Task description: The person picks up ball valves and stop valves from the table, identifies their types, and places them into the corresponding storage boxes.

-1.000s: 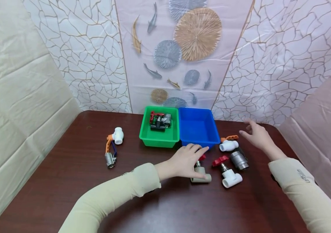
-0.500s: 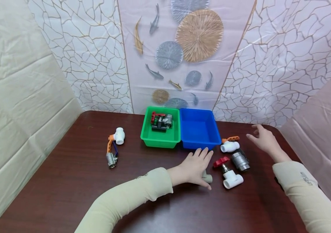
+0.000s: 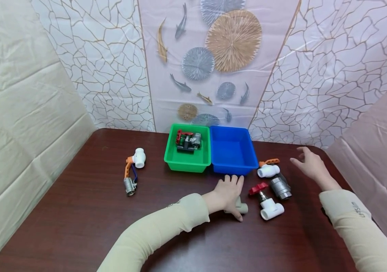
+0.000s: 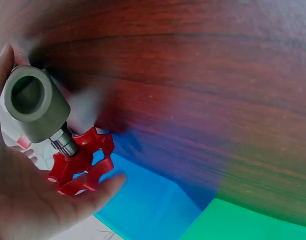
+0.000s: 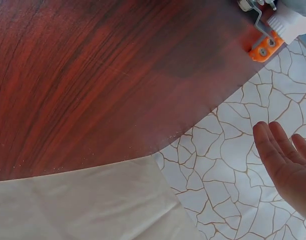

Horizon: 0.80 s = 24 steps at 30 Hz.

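Observation:
My left hand (image 3: 226, 196) reaches over a grey-green pipe valve (image 3: 241, 207) on the table and covers most of it in the head view. From the left wrist, the valve's tee body (image 4: 42, 105) and red wheel handle (image 4: 85, 162) show between thumb and fingers, which are spread and not closed round it. My right hand (image 3: 310, 165) hovers at the table's right side, fingers loosely bent and holding nothing. Nearest to it is a white ball valve (image 3: 268, 171) with an orange lever. A metal valve (image 3: 280, 188) and a white valve with red handle (image 3: 271, 209) lie close by.
A green bin (image 3: 187, 166) holds several valves at the back. Beside it stands a blue bin (image 3: 234, 168). On the left of the table lie a white valve with orange lever (image 3: 139, 158) and a metal valve with blue lever (image 3: 130, 186). Patterned cloth walls surround the table.
My left hand first moved right and nearer over the grey-green valve, then slightly back left. My right hand drifted a little to the right. The valves stay in place.

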### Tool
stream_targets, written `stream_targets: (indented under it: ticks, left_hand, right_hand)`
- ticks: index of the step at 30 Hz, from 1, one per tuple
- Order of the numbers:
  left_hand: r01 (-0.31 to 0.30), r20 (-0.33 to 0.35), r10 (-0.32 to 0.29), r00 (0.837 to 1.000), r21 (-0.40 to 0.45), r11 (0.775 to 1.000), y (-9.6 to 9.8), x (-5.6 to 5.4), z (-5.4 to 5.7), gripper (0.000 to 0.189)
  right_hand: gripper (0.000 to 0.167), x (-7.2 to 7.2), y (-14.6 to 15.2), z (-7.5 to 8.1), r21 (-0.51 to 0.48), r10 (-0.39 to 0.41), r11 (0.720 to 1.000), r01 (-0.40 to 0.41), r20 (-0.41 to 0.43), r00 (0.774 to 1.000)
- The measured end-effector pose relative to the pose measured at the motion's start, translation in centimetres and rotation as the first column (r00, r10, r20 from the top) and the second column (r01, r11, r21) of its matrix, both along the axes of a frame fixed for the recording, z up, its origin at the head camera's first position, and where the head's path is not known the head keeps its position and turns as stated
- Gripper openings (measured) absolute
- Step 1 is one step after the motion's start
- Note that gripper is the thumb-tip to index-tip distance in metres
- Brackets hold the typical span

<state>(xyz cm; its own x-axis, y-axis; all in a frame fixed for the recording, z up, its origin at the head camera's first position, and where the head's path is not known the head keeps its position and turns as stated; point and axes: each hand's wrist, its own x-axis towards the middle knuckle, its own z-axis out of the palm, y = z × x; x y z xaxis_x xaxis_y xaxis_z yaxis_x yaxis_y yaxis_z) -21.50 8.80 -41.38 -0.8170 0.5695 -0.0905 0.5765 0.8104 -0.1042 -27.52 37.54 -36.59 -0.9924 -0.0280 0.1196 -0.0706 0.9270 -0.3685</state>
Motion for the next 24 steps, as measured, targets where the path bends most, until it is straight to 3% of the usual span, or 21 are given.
stream_targets:
  ticks: [11, 17, 24]
  left_hand:
    - [0.03, 0.051, -0.035, 0.998, 0.088, 0.996, -0.3, 0.0, -0.5, 0.097]
    - [0.089, 0.047, -0.094, 0.994, 0.095, 0.992, -0.7, -0.4, -0.9, 0.098]
    - [0.149, 0.057, -0.159, 0.986, 0.16, 0.976, -1.9, -1.3, -1.1, 0.098]
  right_hand:
    - [0.06, 0.1, -0.6, 0.1, -0.014, 0.011, 1.0, -0.01, 0.029, 1.0]
    - [0.061, 0.3, -0.9, 0.1, -0.02, 0.006, 1.0, -0.005, 0.031, 1.0]
    - [0.06, 0.1, -1.5, -0.3, -0.009, 0.033, 0.999, -0.033, 0.039, 0.999]
